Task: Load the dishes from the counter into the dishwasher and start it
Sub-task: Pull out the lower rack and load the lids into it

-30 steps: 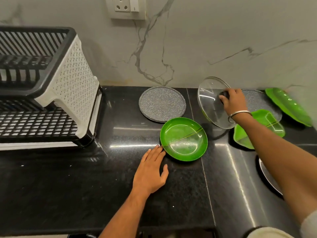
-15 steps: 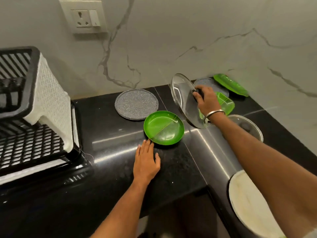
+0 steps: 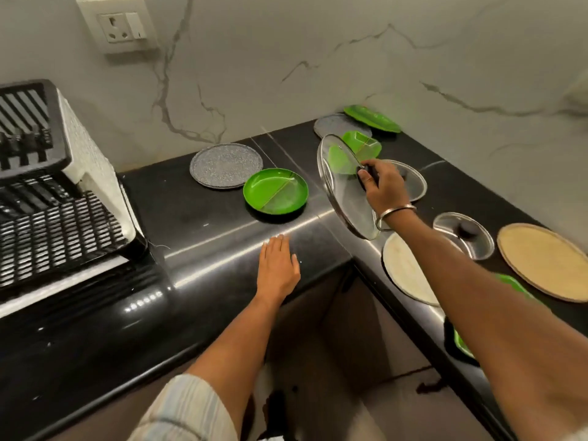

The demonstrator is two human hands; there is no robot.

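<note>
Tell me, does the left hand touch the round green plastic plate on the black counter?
Apart. The head view shows the left hand lying flat near the counter edge, with a strip of bare black counter between its fingertips and the round green plastic plate.

The single head view looks steeply down, close over the corner counter (image 3: pixel 203 249).

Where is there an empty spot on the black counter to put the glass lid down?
Bare counter lies between the dish rack and the round green plate. The right side is crowded with plates and lids.
</note>
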